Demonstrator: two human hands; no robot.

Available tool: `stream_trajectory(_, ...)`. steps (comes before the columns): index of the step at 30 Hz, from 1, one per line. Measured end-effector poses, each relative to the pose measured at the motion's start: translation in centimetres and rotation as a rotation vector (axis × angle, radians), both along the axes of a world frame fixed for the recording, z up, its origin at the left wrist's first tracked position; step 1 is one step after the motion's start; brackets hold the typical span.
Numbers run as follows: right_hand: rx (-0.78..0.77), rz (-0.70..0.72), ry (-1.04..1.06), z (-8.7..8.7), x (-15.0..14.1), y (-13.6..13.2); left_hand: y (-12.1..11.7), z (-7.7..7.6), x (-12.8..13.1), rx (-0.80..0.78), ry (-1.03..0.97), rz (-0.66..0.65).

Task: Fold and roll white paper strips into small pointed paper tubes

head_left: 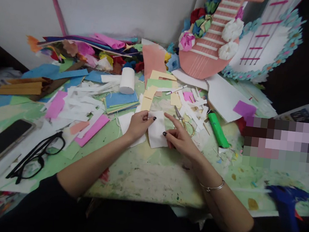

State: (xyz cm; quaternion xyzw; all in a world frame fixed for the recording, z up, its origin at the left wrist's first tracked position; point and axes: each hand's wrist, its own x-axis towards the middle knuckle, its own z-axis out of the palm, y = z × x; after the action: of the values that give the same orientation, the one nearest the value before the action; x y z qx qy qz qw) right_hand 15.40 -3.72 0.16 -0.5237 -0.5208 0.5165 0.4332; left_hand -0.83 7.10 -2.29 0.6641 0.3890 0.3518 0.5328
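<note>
A small sheet of white paper [157, 133] is held up over the front middle of the table. My left hand [139, 124] is closed on its upper left edge, thumb in front. My right hand [180, 136] is at the right edge, with the thumb against the paper and the lower fingers curled behind. Its index finger points out along the paper's top corner. Just beyond my right hand lie gold-handled scissors [184, 121], partly covered by it. Another white sheet [126, 122] lies under my left wrist.
White paper strips [82, 100] and coloured scraps cover the left side. A phone [0, 147] and black glasses [38, 155] lie front left. A white roll [127, 80] stands behind the hands. At right are a green tube [218, 130] and a blue glue gun [286, 205]. Paper guitars [205, 58] lean behind.
</note>
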Motion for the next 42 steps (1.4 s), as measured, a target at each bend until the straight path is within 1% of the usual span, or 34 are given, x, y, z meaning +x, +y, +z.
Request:
stream_trajectory(2,-0.007,0.052,-0.093,0.0,0.4,0.0,0.4,-0.4,0.0,0.046,0.048,-0.016)
stream_trajectory(5,-0.081,0.081,-0.22,0.0,0.9,0.1,0.1,-0.2,-0.6,0.119,0.118,-0.067)
stream_trajectory(7,-0.143,0.086,-0.238,0.0,1.2,0.1,-0.3,0.2,-1.5,0.181,0.174,-0.136)
stream_trajectory(10,-0.189,0.116,-0.186,0.0,1.4,0.1,-0.7,1.0,-3.0,0.304,0.271,-0.275)
stream_trajectory(13,-0.147,0.1,-0.198,-0.2,1.4,0.0,-0.7,1.7,-4.1,0.402,0.339,-0.398)
stream_trajectory(17,-0.031,0.058,-0.37,-0.7,1.2,0.0,-0.2,2.4,-4.8,0.589,0.475,-0.564)
stream_trajectory(19,0.027,0.062,-0.422,-0.9,1.1,0.0,0.0,2.5,-4.7,0.665,0.486,-0.645)
stream_trajectory(22,0.106,0.053,-0.476,-1.1,1.1,0.0,0.1,2.5,-4.5,0.701,0.439,-0.726)
stream_trajectory(24,0.154,0.051,-0.526,-1.0,1.2,0.1,0.1,2.5,-4.5,0.698,0.453,-0.776)
stream_trajectory(26,0.189,0.055,-0.574,-1.0,1.4,0.2,0.2,2.8,-4.7,0.673,0.511,-0.824)
stream_trajectory(30,0.235,0.072,-0.627,-0.9,1.5,0.2,0.8,3.8,-5.3,0.625,0.691,-0.906)
stream_trajectory(31,0.246,0.078,-0.638,-1.0,1.5,0.1,1.0,4.1,-5.4,0.621,0.707,-0.915)
stream_trajectory(33,0.265,0.085,-0.656,-1.0,1.4,0.1,1.1,4.3,-5.4,0.641,0.659,-0.902)
stream_trajectory(35,0.28,0.09,-0.665,-1.1,1.4,0.1,1.0,4.2,-5.2,0.692,0.566,-0.862)
stream_trajectory(37,0.293,0.096,-0.666,-1.1,1.4,0.1,0.8,4.0,-5.0,0.751,0.531,-0.844)
stream_trajectory(39,0.308,0.101,-0.661,-1.2,1.5,0.1,0.6,3.7,-4.8,0.781,0.566,-0.865)
stream_trajectory(42,0.34,0.119,-0.653,-1.1,1.7,0.1,0.6,3.7,-4.8,0.752,0.6,-0.928)
